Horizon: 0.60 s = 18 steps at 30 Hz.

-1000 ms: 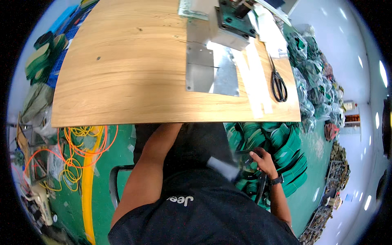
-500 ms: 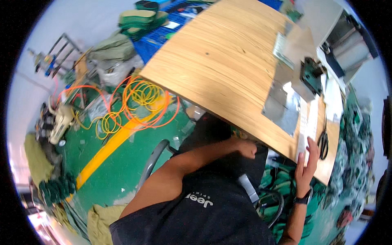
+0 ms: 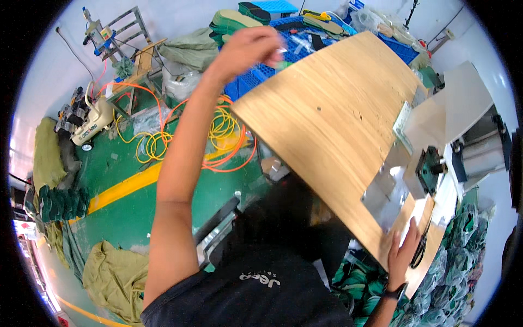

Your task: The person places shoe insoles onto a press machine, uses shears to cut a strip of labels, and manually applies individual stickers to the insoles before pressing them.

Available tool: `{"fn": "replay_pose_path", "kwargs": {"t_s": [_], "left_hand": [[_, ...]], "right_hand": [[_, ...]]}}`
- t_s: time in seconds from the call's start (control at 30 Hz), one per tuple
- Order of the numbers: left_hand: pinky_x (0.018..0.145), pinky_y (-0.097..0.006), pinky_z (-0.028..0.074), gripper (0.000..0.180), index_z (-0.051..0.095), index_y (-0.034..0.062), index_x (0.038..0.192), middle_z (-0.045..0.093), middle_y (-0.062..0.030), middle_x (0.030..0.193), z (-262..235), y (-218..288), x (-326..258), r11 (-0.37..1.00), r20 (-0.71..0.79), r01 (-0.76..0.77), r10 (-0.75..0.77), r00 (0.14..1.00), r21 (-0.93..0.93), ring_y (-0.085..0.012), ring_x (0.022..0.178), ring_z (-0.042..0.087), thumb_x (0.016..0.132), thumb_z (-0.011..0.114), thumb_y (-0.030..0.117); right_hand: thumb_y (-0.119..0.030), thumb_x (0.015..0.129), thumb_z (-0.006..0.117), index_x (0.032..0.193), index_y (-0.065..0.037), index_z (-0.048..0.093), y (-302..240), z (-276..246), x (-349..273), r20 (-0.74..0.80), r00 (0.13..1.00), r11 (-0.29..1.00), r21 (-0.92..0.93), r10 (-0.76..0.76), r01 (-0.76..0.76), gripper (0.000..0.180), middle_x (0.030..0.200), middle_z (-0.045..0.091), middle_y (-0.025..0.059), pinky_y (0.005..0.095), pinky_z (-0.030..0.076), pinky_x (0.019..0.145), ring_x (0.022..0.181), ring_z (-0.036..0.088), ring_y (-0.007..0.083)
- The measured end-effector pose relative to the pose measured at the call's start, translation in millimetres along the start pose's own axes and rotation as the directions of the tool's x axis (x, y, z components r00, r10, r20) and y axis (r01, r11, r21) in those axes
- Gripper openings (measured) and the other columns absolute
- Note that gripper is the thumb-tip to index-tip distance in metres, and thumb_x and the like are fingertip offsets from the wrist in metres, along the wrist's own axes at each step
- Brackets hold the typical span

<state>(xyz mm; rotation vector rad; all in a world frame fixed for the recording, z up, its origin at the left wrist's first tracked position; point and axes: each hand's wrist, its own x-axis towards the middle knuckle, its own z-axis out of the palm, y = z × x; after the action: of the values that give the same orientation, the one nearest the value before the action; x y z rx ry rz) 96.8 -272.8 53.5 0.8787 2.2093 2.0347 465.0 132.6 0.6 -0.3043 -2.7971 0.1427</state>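
My left hand (image 3: 251,50) is raised at the far end of a stretched arm, over the near edge of a blue plastic crate (image 3: 245,86). Its fingers bend downward and are smeared by motion, so whether they grip anything is unclear. My right hand (image 3: 402,252), a dark watch on its wrist, rests on the table's right part with fingers extended over a white paper strip (image 3: 416,213). Beside those fingers lies a pair of black-handled scissors (image 3: 419,252). A clear plastic sheet (image 3: 385,196) is spread on the wooden table (image 3: 321,136) just beyond.
A black metal fixture (image 3: 430,170) stands at the table's right. Stacked green insoles (image 3: 231,23) sit behind the crate. Orange and yellow hoses (image 3: 220,128) coil on the green floor, near a cream air compressor (image 3: 95,120). Bagged green items (image 3: 452,267) are piled at the right.
My left hand has swung from my lap by the table's near edge up and away to the crate. My right hand stays by the paper strip and scissors. The view has shifted.
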Motion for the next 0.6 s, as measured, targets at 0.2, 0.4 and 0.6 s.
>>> {"fn": "replay_pose_path", "kwargs": {"t_s": [0.2, 0.4, 0.6], "left_hand": [[0.053, -0.031, 0.051, 0.03, 0.06, 0.0006, 0.097, 0.063, -0.0084, 0.083, -132, -244, 57, 0.88, -0.507, 0.476, -0.409, 0.759, 0.003, -0.0172, 0.07, 0.062, 0.084, 0.06, 0.027], [0.074, -0.049, 0.051, 0.089, 0.022, -0.0013, 0.138, 0.041, -0.021, 0.132, -134, -319, 154, 0.87, -0.669, 0.472, -0.437, 0.601, -0.144, -0.0347, 0.109, 0.051, 0.078, 0.065, 0.047], [0.099, -0.057, 0.034, 0.132, -0.025, 0.0056, 0.142, 0.015, -0.0208, 0.151, -112, -341, 247, 0.725, -0.644, 0.315, -0.689, 0.333, -0.613, -0.0383, 0.132, 0.029, 0.068, 0.067, 0.065]], "right_hand": [[-0.023, 0.076, 0.07, 0.134, 0.005, 0.039, -129, 41, 50, 0.248, 0.902, 0.841, 0.506, -0.354, 0.191, 0.071, 0.137, 0.042, 0.022, 0.047, 0.028, 0.106, 0.125, 0.039, 0.0404], [-0.053, 0.062, 0.077, 0.133, 0.007, 0.035, -193, 76, 115, 0.443, 0.783, 0.886, 0.366, -0.436, 0.285, 0.102, 0.14, 0.034, 0.0278, 0.0514, 0.025, 0.106, 0.129, 0.032, 0.0445], [-0.064, 0.061, 0.072, 0.126, 0.008, 0.041, -200, 85, 120, 0.585, 0.708, 0.91, 0.146, -0.396, 0.389, 0.102, 0.136, 0.037, 0.0293, 0.055, 0.028, 0.103, 0.129, 0.033, 0.0433]]}}
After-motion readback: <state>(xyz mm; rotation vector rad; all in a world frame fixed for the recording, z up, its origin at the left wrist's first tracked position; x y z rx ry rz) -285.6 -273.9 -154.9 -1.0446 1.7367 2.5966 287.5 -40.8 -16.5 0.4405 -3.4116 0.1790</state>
